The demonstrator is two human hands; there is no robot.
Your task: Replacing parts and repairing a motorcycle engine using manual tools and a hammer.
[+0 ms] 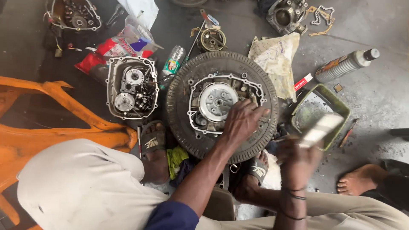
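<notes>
2 hands work over an engine case [221, 104] that lies flat inside a black tyre [179, 102] on the grey concrete floor [375, 102]. The left hand [240, 121] rests on the lower right part of the case, palm down with its fingers [255, 111] spread loosely toward the pale gasket rim, gripping nothing. The round silver clutch assembly [218, 101] sits just left of those fingertips. The right hand [298, 159] is raised to the right of the tyre and is closed around a pale flat brush [321, 127], which is blurred, so its exact shape is hard to tell. The brush hovers over a green rectangular tray [341, 108] standing just beside the tyre.

To the left of the tyre lies 1 separate engine cover [132, 87] with gears showing inside, and a small plastic bottle [173, 63] lies between cover and tyre. A crumpled stained cloth [275, 57] lies above the tyre on the right, near a white bottle with a dark cap [347, 64] lying on its side. An orange plastic body panel [64, 121] fills the left edge. The person's sandalled feet [153, 142] rest against the lower rim of the tyre, and another person's bare foot [360, 179] shows at the right.
</notes>
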